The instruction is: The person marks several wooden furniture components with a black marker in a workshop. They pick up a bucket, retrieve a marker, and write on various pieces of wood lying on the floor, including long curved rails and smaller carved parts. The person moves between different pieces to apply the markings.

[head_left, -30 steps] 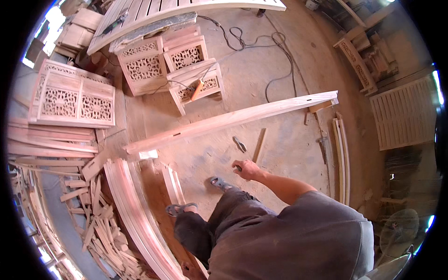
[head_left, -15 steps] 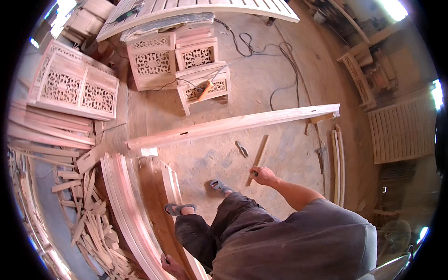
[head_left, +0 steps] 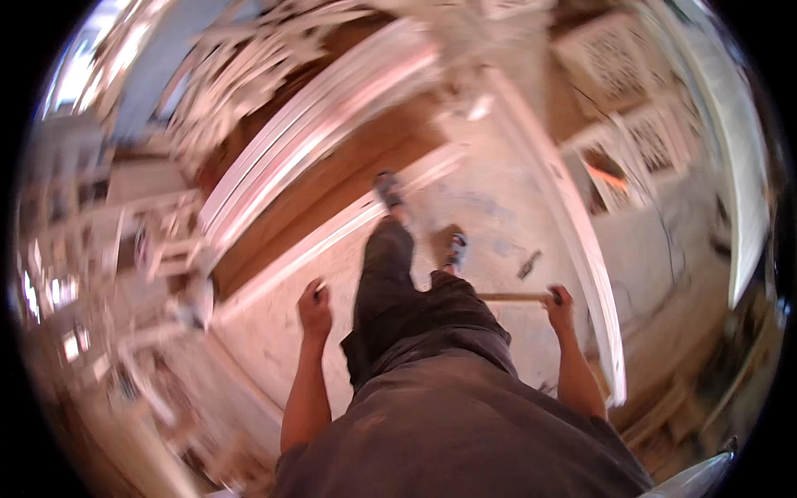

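A: What's in hand?
B: Carrying, I judge. The right hand [head_left: 560, 300] has its fingers wrapped round a stick [head_left: 513, 296], level beside the thigh.
A: The left hand [head_left: 315, 302]?
B: Fisted; holding anything, can't tell. Next needs footing.

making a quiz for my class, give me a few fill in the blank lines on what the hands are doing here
1. The right hand grips a thin wooden ____.
2. The stick points toward the person's ____ side.
3. The left hand is closed into a ____.
4. Both feet stand on a dusty floor beside a long pale ____ beam.

Missing words: stick; left; fist; wooden
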`<state>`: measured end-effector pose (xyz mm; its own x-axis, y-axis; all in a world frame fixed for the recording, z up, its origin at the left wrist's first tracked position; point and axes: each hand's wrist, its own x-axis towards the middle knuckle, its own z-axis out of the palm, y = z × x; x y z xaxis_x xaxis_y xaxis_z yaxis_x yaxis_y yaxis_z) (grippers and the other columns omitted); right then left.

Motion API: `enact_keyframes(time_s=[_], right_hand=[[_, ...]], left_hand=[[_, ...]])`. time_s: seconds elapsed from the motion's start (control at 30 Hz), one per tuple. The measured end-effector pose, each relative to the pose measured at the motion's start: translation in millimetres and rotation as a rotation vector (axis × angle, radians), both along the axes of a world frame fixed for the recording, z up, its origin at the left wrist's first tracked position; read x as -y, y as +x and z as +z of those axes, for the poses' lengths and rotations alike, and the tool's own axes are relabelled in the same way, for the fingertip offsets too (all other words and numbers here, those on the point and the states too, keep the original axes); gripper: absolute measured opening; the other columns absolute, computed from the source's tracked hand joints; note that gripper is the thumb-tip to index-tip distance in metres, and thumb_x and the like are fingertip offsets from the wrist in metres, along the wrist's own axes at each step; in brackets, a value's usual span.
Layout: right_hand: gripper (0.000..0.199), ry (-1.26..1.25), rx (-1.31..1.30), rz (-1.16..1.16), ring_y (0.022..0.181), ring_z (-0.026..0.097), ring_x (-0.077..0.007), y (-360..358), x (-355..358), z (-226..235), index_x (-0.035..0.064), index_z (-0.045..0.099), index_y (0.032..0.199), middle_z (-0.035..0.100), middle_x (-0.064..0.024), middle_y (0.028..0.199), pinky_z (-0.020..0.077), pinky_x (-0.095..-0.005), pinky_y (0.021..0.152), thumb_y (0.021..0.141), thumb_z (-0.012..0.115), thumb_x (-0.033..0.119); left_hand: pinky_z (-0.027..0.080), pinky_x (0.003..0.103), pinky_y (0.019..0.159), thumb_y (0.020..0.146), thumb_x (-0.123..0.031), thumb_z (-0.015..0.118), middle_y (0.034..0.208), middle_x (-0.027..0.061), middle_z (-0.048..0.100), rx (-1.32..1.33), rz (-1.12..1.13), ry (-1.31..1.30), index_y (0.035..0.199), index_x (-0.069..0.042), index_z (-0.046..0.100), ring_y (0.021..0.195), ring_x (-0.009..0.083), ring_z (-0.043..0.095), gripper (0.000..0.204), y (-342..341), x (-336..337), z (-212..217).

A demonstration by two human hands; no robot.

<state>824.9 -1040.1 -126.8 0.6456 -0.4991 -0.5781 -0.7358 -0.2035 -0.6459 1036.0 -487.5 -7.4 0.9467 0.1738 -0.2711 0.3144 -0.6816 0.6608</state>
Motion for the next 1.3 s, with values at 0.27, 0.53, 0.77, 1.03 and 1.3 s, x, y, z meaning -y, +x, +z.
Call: enact_keyframes(time_s=[0.27, 0.53, 0.77, 1.03, 1.3], right_hand=[[0.025, 0.314, -0.13, 0.189, 0.072, 0.061, -0.0183, 38.3, 37.6, -28.9, 0.0015, 0.055, 0.109, 0.054, -0.0072, 0.092, 0.0551, -0.0332, 0.06, 0.085, 0.058, -0.004], [0.027, 0.219, 0.055, 0.53, 0.066, 0.059, -0.0162, 213.2, 61.1, -33.5, 0.0054, 0.052, 0.11, 0.054, -0.0048, 0.09, 0.0532, -0.0306, 0.055, 0.085, 0.057, -0.002], [0.031, 0.03, 0.405, 0.67, 0.092, 0.058, -0.0176, 304.8, 34.0, -12.1, 0.0005, 0.055, 0.112, 0.059, -0.0092, 0.102, 0.0527, -0.0312, 0.076, 0.082, 0.061, -0.002], [0.02, -0.212, 0.015, 0.625, 0.071, 0.067, -0.0141, 244.6, -1.0, 49.7, 0.0022, 0.061, 0.105, 0.063, -0.0064, 0.08, 0.056, -0.0275, 0.063, 0.085, 0.063, 0.002], [0.019, 0.082, 0.139, 0.155, 0.071, 0.066, -0.0126, 199.7, -26.5, 13.0, 0.002, 0.062, 0.103, 0.064, -0.0057, 0.078, 0.0567, -0.0278, 0.065, 0.084, 0.067, 0.003]], left_hand=[[0.049, 0.043, 0.09, 0.089, -0.024, 0.061, 0.11, 0.0222, 0.066, 0.01, 0.192, 0.108, 0.114, -0.002, 0.065, 0.103, 0.0368, 0.063, 0.034, -41.4, 2.0, 8.8], [0.047, 0.045, 0.096, 0.089, -0.029, 0.06, 0.114, 0.0173, 0.066, -0.261, 0.689, 0.067, 0.118, -0.008, 0.065, 0.108, 0.0354, 0.062, 0.036, -181.3, 0.6, -20.1], [0.048, 0.043, 0.09, 0.087, -0.031, 0.063, 0.099, 0.0176, 0.069, -0.289, 0.787, 0.042, 0.115, -0.009, 0.067, 0.098, 0.0337, 0.065, 0.035, -175.5, -8.4, -107.2], [0.046, 0.031, 0.064, 0.087, -0.016, 0.064, 0.081, 0.0101, 0.066, -0.259, 0.549, -0.174, 0.116, 0.004, 0.064, 0.067, 0.0167, 0.056, 0.035, -76.1, -14.0, -147.8], [0.039, 0.025, 0.057, 0.091, -0.013, 0.061, 0.075, -0.0001, 0.056, -0.265, 0.368, -0.168, 0.118, 0.006, 0.062, 0.064, 0.0081, 0.046, 0.033, 25.4, -26.8, -82.1]])
